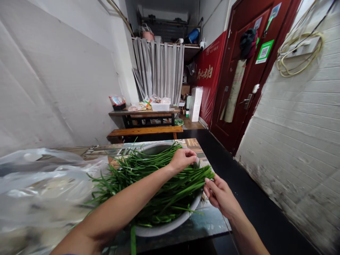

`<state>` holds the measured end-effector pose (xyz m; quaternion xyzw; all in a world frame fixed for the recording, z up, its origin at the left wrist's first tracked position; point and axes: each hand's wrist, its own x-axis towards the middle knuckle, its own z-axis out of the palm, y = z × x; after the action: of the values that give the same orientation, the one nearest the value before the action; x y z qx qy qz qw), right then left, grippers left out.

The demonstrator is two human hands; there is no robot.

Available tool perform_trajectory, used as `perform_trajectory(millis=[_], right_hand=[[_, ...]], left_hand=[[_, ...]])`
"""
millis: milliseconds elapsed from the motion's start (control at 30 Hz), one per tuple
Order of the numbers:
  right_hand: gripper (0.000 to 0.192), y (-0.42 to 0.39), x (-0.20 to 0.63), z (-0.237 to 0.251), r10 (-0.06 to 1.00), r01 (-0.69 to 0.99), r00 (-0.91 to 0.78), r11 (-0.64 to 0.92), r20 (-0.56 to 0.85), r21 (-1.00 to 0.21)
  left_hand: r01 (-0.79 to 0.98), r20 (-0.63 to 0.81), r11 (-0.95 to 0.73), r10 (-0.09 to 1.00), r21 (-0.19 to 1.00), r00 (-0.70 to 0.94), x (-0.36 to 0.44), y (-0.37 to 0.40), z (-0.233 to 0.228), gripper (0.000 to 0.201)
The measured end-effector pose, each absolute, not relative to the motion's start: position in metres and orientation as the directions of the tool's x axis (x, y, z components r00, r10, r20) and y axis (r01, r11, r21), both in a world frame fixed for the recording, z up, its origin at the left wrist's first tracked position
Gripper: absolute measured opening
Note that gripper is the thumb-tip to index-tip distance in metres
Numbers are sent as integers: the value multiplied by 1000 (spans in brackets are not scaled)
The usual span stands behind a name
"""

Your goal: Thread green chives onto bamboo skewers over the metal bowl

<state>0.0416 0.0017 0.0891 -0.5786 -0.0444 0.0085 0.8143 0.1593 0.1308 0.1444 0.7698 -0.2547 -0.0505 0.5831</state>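
Note:
A large heap of long green garlic chives [159,177] lies in a round grey metal basin [170,228], leaves spilling over its left side. Above the basin's far right part is my left hand [184,160], its thumb and fingers pinched together; whatever they hold is too small to make out. My right hand [221,194] is closed at the cut ends of the chives, by the basin's right rim. A thin brownish strand [225,226] trails down from it. My left forearm crosses over the chives and hides part of them.
The basin stands on a patterned table [209,219]. Clear plastic bags [53,191] with pale contents fill the left side. Beyond are a wooden bench [146,131] and another table [119,113] bearing a white box [160,106]. A red door [239,88] stands at the right.

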Motion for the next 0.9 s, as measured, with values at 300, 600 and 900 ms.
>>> perform_trajectory(millis=[300, 600, 900], right_hand=[[17, -16, 8, 115, 7, 251, 966, 184, 257, -950], [20, -38, -7, 138, -145, 423, 901, 91, 408, -902], [16, -36, 17, 156, -184, 385, 922, 330, 342, -862]], left_hand=[[-549, -19, -832, -551, 80, 834, 192, 232, 180, 8], [-452, -74, -365, -837, 814, 543, 151, 200, 166, 52], [382, -414, -290, -861, 877, 295, 120, 222, 175, 58]])
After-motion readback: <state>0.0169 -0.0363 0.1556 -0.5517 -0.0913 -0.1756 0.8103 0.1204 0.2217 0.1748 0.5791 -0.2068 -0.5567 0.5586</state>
